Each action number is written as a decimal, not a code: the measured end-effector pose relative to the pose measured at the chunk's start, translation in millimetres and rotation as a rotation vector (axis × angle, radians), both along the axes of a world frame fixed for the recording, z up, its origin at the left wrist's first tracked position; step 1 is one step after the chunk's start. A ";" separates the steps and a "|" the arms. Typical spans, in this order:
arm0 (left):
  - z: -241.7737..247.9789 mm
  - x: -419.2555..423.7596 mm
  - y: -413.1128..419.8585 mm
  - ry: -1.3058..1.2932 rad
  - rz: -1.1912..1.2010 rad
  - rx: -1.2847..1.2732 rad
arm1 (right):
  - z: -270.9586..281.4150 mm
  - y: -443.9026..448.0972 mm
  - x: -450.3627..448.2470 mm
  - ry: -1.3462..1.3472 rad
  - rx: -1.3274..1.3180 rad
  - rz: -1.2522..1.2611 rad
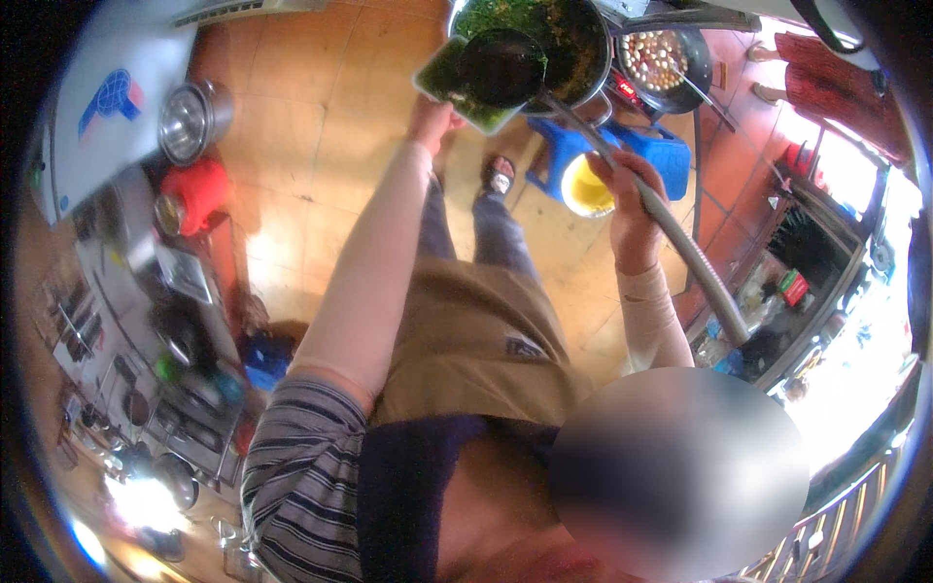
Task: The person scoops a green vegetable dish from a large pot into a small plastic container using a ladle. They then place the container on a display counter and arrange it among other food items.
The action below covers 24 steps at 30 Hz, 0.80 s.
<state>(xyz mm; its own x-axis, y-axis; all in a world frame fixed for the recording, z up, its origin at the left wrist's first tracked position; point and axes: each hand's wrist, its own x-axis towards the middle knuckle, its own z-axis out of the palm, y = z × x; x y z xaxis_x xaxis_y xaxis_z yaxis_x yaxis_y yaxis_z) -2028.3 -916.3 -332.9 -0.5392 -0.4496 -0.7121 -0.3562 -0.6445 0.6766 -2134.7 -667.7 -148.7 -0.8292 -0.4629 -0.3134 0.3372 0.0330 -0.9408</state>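
My left hand (pixel 437 125) holds the near edge of a translucent rectangular container (pixel 492 120) with green contents. Over that container is the dark bowl of a long-handled ladle (pixel 503 67). My right hand (pixel 633 211) grips the ladle's long metal handle, which slants down to the right. Directly behind the ladle stands a large round metal pot (pixel 601 55) holding green leafy bits in dark liquid. The ladle's bowl hides part of both the container and the pot. Whether liquid is passing from the ladle cannot be told.
A wok (pixel 700 69) of small round pieces sits right of the pot. Below are blue plastic stools (pixel 660 157) and a yellow-lined bucket (pixel 589 188). At left are a steel pot (pixel 186 124), a red container (pixel 200 193) and a cluttered counter. Another person's legs (pixel 791 73) show at upper right.
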 end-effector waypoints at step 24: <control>-29.6 8.9 -2.0 0.040 -0.028 0.007 | -42.9 12.8 -59.2 0.828 0.411 0.439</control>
<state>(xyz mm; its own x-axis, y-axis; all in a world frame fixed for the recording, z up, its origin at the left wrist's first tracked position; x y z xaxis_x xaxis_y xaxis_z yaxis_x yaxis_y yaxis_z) -2019.4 -918.3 -362.5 -0.5793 -0.4295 -0.6927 -0.3466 -0.6394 0.6863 -2193.9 -654.9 -191.7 -0.6408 -0.7638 0.0773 -0.5327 0.3698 -0.7612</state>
